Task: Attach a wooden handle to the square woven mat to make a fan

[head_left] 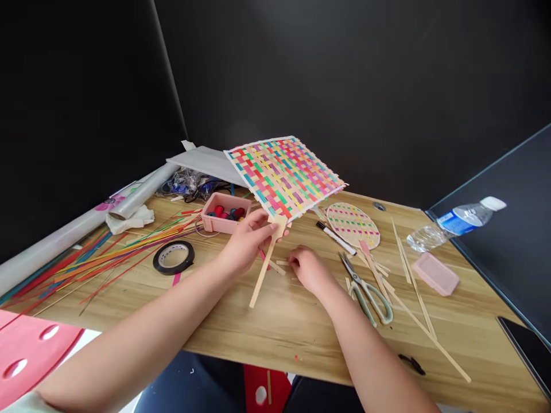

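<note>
A square woven fan (286, 175) in many colours, edged in white, is tilted up above the table. My left hand (253, 232) is closed around its lower corner, thumb pressed on the pale flat strip (263, 274) that sticks out below like a handle. Lower and to the right, my right hand (309, 267) is close to the tabletop with its fingers curled together. A short pale strip (282, 263) meets those fingertips, which are partly hidden. Other small offcuts lie between the hands.
A pink box (207, 221) of thread spools, black tape (173, 257) and coloured strips (116, 255) lie left. Rightward are a round woven piece (353, 225), marker (336, 237), scissors (365, 289), long pale strips (430, 338), pink case (436, 274), bottle (458, 222) and phone (525, 350).
</note>
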`<action>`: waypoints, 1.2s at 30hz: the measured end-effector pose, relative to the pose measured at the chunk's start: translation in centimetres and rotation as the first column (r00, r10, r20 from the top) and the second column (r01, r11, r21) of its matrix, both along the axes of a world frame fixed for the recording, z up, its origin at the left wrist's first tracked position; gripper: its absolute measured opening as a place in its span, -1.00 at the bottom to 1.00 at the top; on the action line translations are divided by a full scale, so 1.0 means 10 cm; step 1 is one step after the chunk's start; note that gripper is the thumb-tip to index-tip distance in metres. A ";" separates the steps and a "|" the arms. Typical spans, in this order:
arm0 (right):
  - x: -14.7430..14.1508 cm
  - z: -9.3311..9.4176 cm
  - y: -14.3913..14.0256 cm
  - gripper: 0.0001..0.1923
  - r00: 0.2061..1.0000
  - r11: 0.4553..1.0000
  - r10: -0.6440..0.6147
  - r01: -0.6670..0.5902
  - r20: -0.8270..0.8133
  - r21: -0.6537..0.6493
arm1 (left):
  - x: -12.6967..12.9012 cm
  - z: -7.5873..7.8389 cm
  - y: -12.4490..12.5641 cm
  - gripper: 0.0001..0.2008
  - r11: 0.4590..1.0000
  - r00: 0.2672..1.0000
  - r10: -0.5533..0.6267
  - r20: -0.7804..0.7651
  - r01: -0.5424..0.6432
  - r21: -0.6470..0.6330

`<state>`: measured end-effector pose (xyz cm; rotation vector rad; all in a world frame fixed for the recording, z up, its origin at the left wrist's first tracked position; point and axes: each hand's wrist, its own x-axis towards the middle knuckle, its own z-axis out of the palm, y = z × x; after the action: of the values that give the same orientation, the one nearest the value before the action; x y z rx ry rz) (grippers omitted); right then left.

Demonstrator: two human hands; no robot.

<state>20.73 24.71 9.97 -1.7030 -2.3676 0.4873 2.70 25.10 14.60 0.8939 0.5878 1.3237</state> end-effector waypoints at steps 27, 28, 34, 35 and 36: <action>0.04 0.58 -0.48 -0.82 0.656 0.902 0.048 0.295 -0.753 0.314 | 0.18 -0.04 -0.40 -0.79 0.999 0.996 -0.030 -0.081 0.027 -0.036; 0.03 0.58 -0.48 -0.83 0.636 0.914 0.054 0.279 -0.770 0.294 | 0.18 -0.04 -0.40 -0.80 0.999 0.997 -0.031 -0.076 0.029 -0.028; 0.01 0.60 -0.48 -0.76 0.551 0.955 0.028 0.232 -0.834 0.186 | 0.18 -0.04 -0.41 -0.86 0.998 0.994 -0.065 -0.086 0.063 -0.019; 0.02 0.60 -0.47 -0.74 0.564 0.957 0.023 0.227 -0.826 0.181 | 0.17 -0.04 -0.40 -0.86 0.998 0.993 -0.068 -0.092 0.067 -0.016; 0.03 0.60 -0.47 -0.73 0.579 0.958 0.018 0.223 -0.815 0.179 | 0.17 -0.04 -0.40 -0.86 0.998 0.993 -0.070 -0.096 0.069 -0.014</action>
<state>21.00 20.05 15.95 -1.1073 -1.5444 0.7025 4.42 21.07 14.21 0.9657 0.6328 1.2184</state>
